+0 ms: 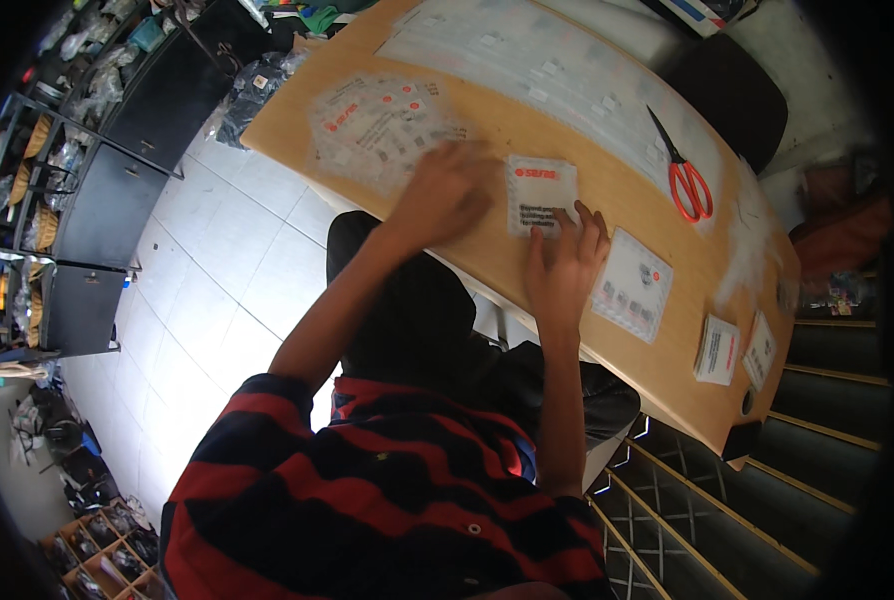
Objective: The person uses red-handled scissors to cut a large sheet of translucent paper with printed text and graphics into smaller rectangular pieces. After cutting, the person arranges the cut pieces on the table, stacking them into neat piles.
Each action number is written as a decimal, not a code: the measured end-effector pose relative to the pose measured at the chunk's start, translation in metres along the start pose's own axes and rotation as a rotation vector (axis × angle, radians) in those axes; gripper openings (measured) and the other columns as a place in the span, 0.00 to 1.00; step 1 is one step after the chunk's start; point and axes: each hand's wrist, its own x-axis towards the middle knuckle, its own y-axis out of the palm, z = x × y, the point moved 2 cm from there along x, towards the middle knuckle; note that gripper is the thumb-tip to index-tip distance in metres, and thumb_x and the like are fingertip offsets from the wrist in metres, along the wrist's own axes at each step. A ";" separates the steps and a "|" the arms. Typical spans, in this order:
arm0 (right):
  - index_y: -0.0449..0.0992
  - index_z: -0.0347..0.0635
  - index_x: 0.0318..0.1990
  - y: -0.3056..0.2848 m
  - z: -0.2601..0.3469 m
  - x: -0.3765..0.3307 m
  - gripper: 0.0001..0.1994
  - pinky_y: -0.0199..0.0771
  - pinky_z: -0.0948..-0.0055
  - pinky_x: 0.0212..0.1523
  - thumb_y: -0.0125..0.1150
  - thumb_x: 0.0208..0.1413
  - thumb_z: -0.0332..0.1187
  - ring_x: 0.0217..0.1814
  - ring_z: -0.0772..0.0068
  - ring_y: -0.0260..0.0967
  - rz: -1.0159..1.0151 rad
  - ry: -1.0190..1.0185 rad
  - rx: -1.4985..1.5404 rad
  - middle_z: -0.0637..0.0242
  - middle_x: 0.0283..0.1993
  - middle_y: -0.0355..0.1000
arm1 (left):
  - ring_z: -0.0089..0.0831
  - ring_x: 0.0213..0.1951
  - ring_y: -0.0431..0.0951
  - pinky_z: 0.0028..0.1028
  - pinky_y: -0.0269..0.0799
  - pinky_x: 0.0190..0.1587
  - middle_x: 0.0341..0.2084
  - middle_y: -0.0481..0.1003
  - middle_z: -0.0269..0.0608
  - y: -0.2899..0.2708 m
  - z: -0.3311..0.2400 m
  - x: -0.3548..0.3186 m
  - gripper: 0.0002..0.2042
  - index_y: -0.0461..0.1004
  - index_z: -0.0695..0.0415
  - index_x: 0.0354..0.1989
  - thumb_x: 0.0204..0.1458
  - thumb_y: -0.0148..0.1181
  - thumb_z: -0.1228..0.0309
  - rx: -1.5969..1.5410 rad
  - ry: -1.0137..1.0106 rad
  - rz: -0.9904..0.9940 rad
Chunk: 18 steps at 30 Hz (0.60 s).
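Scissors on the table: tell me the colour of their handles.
Red-orange handles on the scissors, with dark blades; clearest in the head view.

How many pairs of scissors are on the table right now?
1. The red-handled scissors lie on the far right part of the wooden table, beyond the right hand, which touches a white packet. Others could be hidden under the clear plastic sheets.

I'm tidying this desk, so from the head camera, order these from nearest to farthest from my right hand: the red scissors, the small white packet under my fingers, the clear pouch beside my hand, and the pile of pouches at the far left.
1. Small white packet: under the right hand's fingertips.
2. Clear pouch: just right of it.
3. Red scissors: farther up and right.
4. Pile of pouches: far left, beyond the left hand.
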 end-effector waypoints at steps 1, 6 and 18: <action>0.75 0.36 0.48 -0.001 -0.001 0.000 0.15 0.49 0.41 0.67 0.64 0.54 0.31 0.67 0.45 0.53 -0.020 0.012 0.019 0.54 0.59 0.62 | 0.50 0.59 0.66 0.47 0.57 0.62 0.57 0.68 0.50 -0.009 0.014 -0.002 0.21 0.74 0.54 0.53 0.48 0.64 0.67 0.071 -0.026 -0.046; 0.74 0.35 0.48 -0.002 -0.002 -0.002 0.15 0.55 0.46 0.64 0.64 0.53 0.29 0.65 0.45 0.55 -0.063 0.054 0.060 0.52 0.58 0.63 | 0.53 0.58 0.66 0.49 0.58 0.61 0.57 0.69 0.53 -0.039 0.092 -0.023 0.24 0.73 0.58 0.54 0.50 0.64 0.61 0.502 -0.276 -0.214; 0.74 0.34 0.45 -0.007 -0.006 -0.009 0.13 0.58 0.46 0.61 0.64 0.53 0.28 0.64 0.44 0.56 -0.099 0.133 0.107 0.53 0.56 0.63 | 0.46 0.57 0.68 0.54 0.56 0.59 0.50 0.76 0.43 -0.041 0.075 -0.019 0.18 0.78 0.52 0.48 0.50 0.65 0.60 0.491 -0.456 -0.186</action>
